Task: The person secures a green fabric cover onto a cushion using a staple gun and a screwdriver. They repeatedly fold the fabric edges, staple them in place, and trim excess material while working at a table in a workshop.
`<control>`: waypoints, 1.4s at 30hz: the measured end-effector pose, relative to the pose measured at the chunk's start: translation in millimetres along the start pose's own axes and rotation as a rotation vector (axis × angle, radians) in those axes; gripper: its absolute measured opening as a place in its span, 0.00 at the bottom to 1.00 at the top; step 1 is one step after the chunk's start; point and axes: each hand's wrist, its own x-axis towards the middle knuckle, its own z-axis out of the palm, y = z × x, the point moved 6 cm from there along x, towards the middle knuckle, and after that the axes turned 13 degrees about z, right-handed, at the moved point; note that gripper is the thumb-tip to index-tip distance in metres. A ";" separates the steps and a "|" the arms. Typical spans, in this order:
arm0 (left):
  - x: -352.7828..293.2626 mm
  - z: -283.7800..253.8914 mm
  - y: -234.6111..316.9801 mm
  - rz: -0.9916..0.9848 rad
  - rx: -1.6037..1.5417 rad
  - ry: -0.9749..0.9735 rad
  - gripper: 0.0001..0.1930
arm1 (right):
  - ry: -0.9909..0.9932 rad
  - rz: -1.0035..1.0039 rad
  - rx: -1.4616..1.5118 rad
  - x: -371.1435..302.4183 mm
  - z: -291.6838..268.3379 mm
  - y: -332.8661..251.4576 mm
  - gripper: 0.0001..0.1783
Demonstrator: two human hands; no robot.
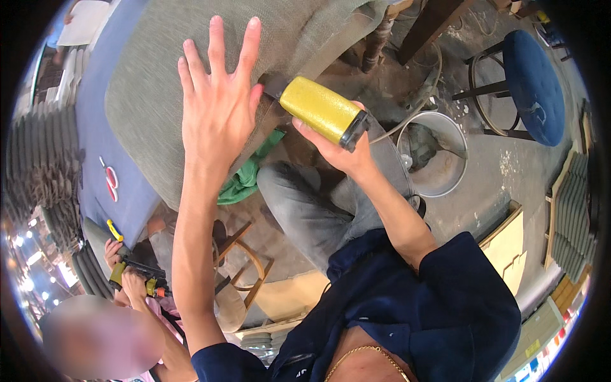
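From the head view, the left hand (216, 102) lay flat with fingers spread on the grey-green cushion (159, 83), near its lower edge. The right hand (340, 149) was clamped round a yellow tool (321, 111), whose nose met the cushion edge just beside the left thumb. A green cloth (245, 178) hung under that edge. The cushion rested on a blue tabletop (105, 153), red scissors (109, 178) lying on the bare strip at its left. Right of the knees a metal bucket (439, 172) stood on the floor, with a blue stool (531, 86) beyond it, well apart. Lower left, another person's hands (124, 270) gripped a second tool.
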 end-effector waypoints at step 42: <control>-30.2 4.5 -8.2 -0.064 0.062 -0.059 0.36 | 0.075 -0.075 -0.150 -21.9 20.6 1.6 0.16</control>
